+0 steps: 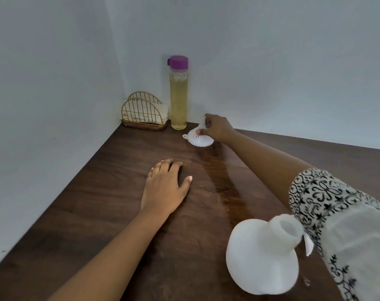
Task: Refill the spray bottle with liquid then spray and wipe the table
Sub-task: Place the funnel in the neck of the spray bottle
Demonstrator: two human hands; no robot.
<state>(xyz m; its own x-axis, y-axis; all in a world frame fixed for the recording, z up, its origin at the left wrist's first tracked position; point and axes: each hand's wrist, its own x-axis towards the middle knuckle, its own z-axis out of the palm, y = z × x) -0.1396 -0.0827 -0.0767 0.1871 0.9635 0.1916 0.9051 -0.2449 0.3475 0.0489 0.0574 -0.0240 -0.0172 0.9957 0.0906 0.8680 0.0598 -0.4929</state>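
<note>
A dark wooden counter (93, 213) fills the corner between two pale walls. At the back of the corner stands a tall clear bottle (178, 105), upright and closed with a purple cap (178, 62). It holds a pale yellow liquid almost up to the neck. Just to its left sits a gold wire holder (139, 115) with folded light cloths (164, 110) standing between its arched sides.

Just right of the tall bottle, a white funnel (203, 141) rests upside down on the counter, wide mouth down and spout pointing up, with a small red-edged sticker on its cone. The right hand (219, 129) reaches out to it with the arm stretched forward. Its fingers curl around the spout and the thumb presses on the cone.

The left hand (165, 189) lies palm down on the counter in the middle, fingers straight and relaxed, holding nothing.

The white spray bottle (260, 261) stands near the front right edge, well apart from the funnel and close beside the patterned black-and-white sleeve (337, 213). It is round-bodied and has no spray head, so its neck is open. The plastic is opaque, so what is inside cannot be told
</note>
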